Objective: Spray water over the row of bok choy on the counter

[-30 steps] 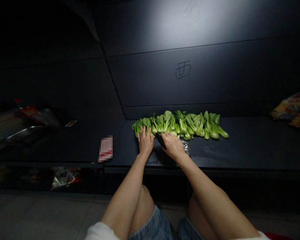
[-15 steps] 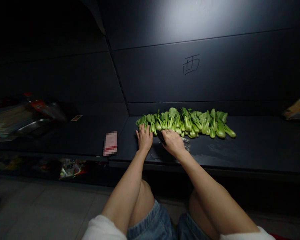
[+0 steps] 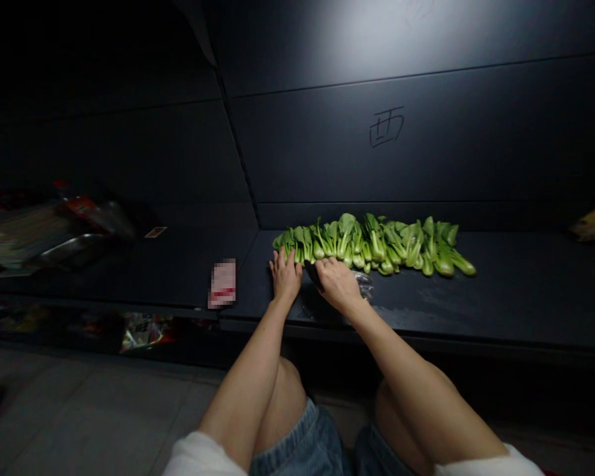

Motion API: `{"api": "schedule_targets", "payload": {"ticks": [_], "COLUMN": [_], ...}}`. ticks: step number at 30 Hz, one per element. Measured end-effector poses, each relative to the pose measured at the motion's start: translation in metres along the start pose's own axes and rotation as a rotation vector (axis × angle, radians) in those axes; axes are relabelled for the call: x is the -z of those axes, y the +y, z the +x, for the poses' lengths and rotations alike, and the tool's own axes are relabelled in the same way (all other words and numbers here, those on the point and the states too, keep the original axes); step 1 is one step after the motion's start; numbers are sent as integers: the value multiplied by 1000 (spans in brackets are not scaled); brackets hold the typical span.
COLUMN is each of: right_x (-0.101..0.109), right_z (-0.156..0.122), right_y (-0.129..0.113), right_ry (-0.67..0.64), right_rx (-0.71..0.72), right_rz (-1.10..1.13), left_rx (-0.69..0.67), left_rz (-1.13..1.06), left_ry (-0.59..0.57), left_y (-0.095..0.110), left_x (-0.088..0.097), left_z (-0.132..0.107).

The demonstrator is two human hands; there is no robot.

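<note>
The greens (image 3: pixel 374 241) lie in a long row on the dark shelf (image 3: pixel 515 284), close to the back panel (image 3: pixel 322 145). The left hand (image 3: pixel 286 277) is at the left end of this row, its fingers moderately spread over the stalks. The right hand (image 3: pixel 338 284) has its fingers curled around a black object (image 3: pixel 313 274), which cannot be identified well. Just beside this hand is clear plastic (image 3: pixel 364 284). Further left lies a blurred pink packet (image 3: pixel 223 283).
</note>
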State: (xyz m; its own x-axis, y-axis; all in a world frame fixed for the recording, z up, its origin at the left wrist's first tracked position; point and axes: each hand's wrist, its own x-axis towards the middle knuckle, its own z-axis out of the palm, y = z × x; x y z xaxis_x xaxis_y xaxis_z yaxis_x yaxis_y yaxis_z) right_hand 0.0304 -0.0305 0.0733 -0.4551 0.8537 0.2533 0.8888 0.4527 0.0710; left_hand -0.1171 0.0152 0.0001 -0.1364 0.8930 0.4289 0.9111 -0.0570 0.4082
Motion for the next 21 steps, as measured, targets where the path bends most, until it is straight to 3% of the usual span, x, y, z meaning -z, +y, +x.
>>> {"api": "schedule_targets", "payload": {"ticks": [11, 21], "right_x": [-6, -6], "right_z": [2, 0], "right_y": [-9, -11], "right_ry": [1, 28], "right_rx": [43, 55], "right_rz": [-21, -33], "left_rx": [-11, -81], "left_rz": [-112, -84], "left_ry": [-33, -24], "left_y": [-10, -12], "left_x": [-7, -11], "left_z": [-2, -3]}}
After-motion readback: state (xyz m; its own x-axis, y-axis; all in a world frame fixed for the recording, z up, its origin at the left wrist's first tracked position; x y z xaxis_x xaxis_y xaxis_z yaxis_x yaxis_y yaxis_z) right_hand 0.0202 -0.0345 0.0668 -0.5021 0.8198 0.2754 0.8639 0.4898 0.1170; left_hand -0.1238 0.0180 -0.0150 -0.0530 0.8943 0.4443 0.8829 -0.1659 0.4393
